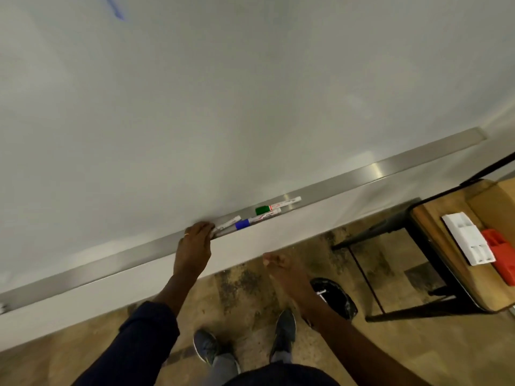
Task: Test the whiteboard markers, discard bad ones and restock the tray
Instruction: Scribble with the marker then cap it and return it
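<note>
A long metal tray [111,260] runs along the bottom of the whiteboard [250,93]. On it lie a green-capped marker [276,205], a blue-capped marker [256,220] and a white marker [227,224]. My left hand [193,250] reaches to the tray and its fingers curl round the end of the white marker. My right hand [281,267] hangs below the tray with loosely curled fingers and holds nothing. A blue ink stroke [115,8] marks the board at the top left.
A small wooden table [434,240] with black legs stands at the right, carrying a white box [468,238] and a red box [501,254]. A black-lined bin [334,298] sits on the floor beside my right forearm. My shoes [284,330] stand close to the wall.
</note>
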A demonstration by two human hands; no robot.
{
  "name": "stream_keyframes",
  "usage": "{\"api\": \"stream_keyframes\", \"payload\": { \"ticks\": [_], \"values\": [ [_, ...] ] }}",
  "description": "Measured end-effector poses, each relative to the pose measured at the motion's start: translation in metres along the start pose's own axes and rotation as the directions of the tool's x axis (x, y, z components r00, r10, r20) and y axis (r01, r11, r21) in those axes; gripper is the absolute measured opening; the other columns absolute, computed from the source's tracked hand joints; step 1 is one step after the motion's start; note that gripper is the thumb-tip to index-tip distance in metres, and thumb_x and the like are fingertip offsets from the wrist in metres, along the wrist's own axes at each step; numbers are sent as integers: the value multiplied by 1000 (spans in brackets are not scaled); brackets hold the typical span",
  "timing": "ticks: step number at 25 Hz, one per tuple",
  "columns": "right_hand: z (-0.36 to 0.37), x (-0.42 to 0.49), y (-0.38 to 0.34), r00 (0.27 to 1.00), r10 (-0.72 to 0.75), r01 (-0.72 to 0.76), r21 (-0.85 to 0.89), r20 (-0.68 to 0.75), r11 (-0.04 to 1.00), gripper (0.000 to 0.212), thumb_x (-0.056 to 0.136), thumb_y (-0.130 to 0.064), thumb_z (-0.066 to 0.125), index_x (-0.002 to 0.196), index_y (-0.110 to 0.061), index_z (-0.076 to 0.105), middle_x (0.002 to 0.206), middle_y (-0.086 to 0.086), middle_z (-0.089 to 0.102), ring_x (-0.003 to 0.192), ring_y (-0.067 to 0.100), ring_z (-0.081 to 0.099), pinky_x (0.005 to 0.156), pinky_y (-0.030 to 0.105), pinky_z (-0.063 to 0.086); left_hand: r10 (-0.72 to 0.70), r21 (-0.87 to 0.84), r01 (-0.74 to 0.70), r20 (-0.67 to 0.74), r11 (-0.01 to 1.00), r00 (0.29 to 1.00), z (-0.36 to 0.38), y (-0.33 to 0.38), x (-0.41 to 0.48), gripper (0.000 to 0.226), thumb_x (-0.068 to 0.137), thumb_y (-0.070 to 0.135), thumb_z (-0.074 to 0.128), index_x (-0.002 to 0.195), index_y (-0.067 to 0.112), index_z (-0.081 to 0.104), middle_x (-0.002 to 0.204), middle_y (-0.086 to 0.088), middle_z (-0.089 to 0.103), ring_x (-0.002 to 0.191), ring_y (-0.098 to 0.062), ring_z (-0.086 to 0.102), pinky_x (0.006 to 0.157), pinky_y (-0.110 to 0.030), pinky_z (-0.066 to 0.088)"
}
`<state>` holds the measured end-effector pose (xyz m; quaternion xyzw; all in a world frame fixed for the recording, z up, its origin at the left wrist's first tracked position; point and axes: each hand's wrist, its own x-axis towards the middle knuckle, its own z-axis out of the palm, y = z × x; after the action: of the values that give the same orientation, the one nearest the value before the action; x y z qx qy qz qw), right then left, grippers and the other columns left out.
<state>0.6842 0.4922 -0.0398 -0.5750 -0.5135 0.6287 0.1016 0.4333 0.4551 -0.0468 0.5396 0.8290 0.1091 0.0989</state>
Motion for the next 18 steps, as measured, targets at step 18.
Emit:
{"api": "stream_keyframes", "payload": {
  "ticks": [18],
  "values": [
    [130,-77,-102,912,-395,382,-117,-113,917,18,100,-33,48,88,-23,56,71,-11,61,63,-4,62,58,6,45,227,-639,-132,68,758,971,-92,-19,-104,25,106,34,38,126,31,52,113,20,62,106,1,60,92,-15,45]
  ]
}}
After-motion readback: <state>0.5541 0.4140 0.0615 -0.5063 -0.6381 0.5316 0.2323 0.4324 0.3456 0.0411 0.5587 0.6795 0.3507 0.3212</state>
